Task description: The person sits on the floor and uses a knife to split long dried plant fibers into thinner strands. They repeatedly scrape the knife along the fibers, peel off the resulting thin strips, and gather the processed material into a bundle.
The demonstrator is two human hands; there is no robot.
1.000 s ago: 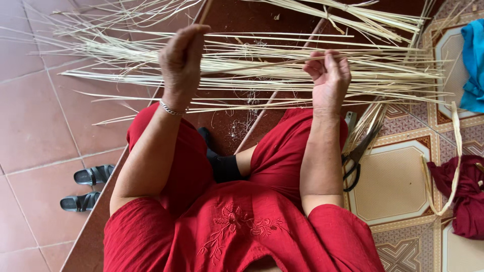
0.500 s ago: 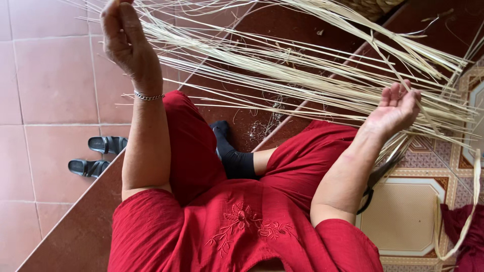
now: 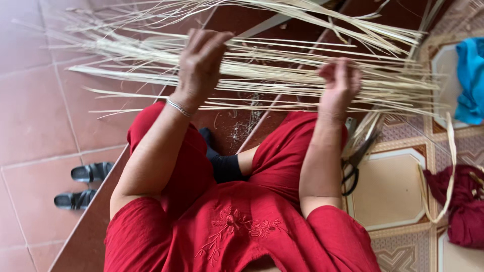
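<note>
A loose bundle of long pale straw strips (image 3: 272,65) stretches crosswise in front of me, above my knees. My left hand (image 3: 200,60) is raised with fingers curled over the strips near the bundle's left part; a thin bracelet sits on that wrist. My right hand (image 3: 339,85) holds the strips further right, fingers wrapped around them. I sit on the floor in red clothes (image 3: 237,226), legs folded.
A pair of black sandals (image 3: 83,185) lies on the tiles at the left. Black scissors (image 3: 353,168) rest by my right knee. A blue cloth (image 3: 471,80) and a dark red cloth (image 3: 461,204) lie on the patterned floor at the right. Loose strips curl near them.
My left hand has come down from high at the left back onto the bundle. My right hand moved in from the far right. The view swung back level.
</note>
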